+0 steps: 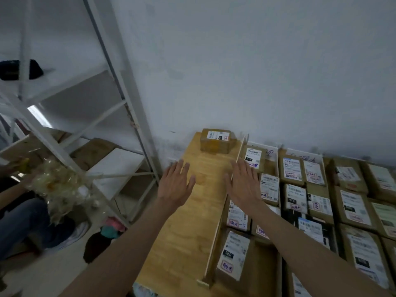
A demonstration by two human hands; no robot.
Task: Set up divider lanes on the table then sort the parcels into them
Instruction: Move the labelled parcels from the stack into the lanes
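Observation:
A brown cardboard parcel [216, 140] with a white label sits at the far end of the leftmost lane on the wooden table [182, 232], against the wall. My left hand [175, 184] and my right hand [243, 185] hover over that lane with fingers straight and spread, holding nothing, a little short of the parcel. A thin pale divider strip [222, 213] runs along the lane's right side, under my right hand. To its right, several labelled parcels [295, 198] fill the other lanes in rows. One near parcel carries the number 060 [233, 254].
A white metal shelving rack [111, 86] stands left of the table. A person in jeans [23, 224] sits on the floor at far left holding crumpled clear plastic [57, 185]. Dark and coloured items [107, 234] lie on the floor by the table's left edge.

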